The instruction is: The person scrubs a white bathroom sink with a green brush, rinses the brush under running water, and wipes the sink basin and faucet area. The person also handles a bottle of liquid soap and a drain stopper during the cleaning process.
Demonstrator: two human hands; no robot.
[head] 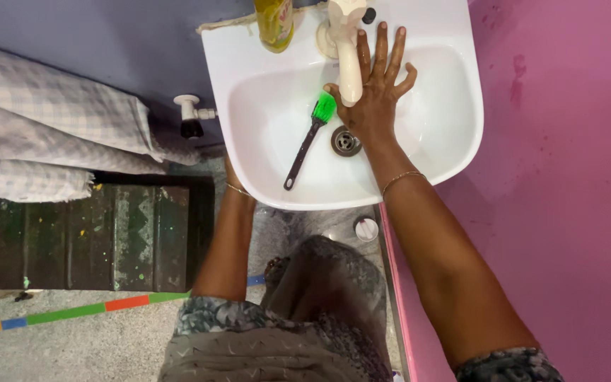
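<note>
One head-worn camera looks steeply down from above the person, at arm's length. The white sink [454,141] fills the upper middle of the frame, the speckled floor [72,346] the lower left.

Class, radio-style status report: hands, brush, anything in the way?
Right hand open, flat in sink under tap. Left hand hidden beneath basin. Green brush lies loose by drain.

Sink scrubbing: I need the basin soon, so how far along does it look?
Done: the basin looks white and clean. In hand: the right hand lies spread flat under the tap; the left hand is hidden under the rim. Left: the green-bristled brush lies loose by the drain, not put away.
</note>
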